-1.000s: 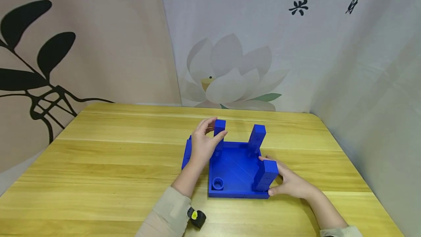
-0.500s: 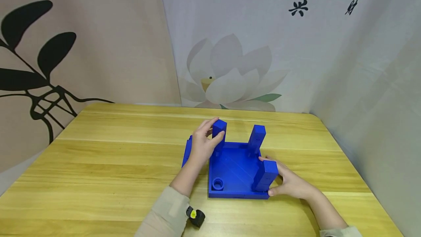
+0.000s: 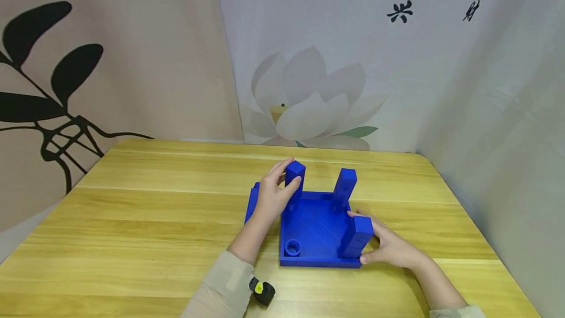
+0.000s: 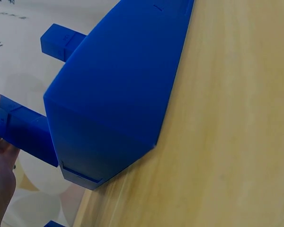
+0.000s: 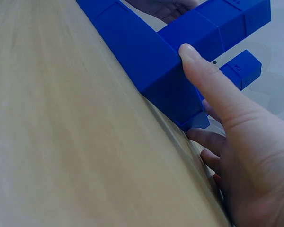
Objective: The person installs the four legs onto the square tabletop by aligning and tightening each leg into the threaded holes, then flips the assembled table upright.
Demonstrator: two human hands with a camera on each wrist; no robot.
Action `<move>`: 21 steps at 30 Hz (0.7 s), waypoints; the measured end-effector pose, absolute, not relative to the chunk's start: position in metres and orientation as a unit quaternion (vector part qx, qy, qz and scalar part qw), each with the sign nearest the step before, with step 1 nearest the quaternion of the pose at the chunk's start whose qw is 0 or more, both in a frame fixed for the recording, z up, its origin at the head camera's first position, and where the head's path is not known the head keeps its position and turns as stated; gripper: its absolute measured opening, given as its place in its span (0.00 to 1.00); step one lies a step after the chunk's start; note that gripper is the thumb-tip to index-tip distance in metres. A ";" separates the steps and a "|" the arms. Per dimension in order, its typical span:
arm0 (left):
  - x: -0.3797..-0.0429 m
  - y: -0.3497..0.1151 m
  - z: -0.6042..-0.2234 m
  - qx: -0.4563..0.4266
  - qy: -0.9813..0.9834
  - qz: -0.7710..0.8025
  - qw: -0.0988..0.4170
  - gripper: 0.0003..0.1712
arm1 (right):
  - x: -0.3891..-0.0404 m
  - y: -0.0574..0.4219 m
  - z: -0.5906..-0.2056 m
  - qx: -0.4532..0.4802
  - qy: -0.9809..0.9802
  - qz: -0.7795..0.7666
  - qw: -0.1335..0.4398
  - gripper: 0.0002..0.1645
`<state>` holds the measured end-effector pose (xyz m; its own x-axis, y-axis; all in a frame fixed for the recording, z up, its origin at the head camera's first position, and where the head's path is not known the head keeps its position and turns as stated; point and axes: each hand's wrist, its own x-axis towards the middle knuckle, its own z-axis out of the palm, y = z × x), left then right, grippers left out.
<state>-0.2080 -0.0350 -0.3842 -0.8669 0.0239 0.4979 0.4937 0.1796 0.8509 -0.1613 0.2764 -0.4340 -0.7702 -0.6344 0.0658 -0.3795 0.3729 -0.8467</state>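
A shallow blue square tray (image 3: 315,229) with a raised rim lies on the table. At its back left corner, my left hand (image 3: 270,196) pinches an upright blue square post (image 3: 295,167) between thumb and fingers; the left wrist view shows that post (image 4: 28,127) too. Two similar posts stand at the back right corner (image 3: 345,185) and front right corner (image 3: 357,233). A round blue socket (image 3: 292,247) shows at the front left. My right hand (image 3: 393,245) grips the tray's right side, its thumb (image 5: 206,71) on the front right corner and its fingers along the edge.
Another blue piece (image 3: 251,204) lies just left of the tray, partly hidden by the left forearm. Light wooden table (image 3: 154,229) surrounds everything. A printed curtain (image 3: 326,63) hangs behind it. A black device (image 3: 264,292) is strapped at the left sleeve.
The post in my left hand has turned about its upright axis, so a corner edge now faces forward. My right hand and the tray have stayed in place.
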 end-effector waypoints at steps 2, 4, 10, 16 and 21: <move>-0.209 -0.036 -0.386 -0.178 -0.742 -0.616 0.197 0.27 | -0.161 0.276 -0.434 -0.311 0.817 -0.466 0.136 0.58; -0.209 -0.036 -0.386 -0.181 -0.741 -0.613 0.206 0.29 | -0.161 0.276 -0.434 -0.310 0.817 -0.467 0.136 0.58; -0.208 -0.035 -0.386 -0.171 -0.747 -0.598 0.236 0.31 | -0.161 0.277 -0.434 -0.306 0.817 -0.469 0.139 0.58; -0.208 -0.033 -0.385 -0.151 -0.746 -0.595 0.259 0.27 | -0.161 0.276 -0.434 -0.308 0.816 -0.470 0.137 0.58; -0.207 -0.032 -0.384 -0.154 -0.736 -0.600 0.273 0.23 | -0.161 0.276 -0.435 -0.309 0.815 -0.472 0.134 0.59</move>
<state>-0.2071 -0.0317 -0.3845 -0.8034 -0.1000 0.5869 0.5548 0.2319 0.7990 -0.1611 0.2762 -0.4345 -0.7729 -0.6304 0.0728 -0.3769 0.3636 -0.8519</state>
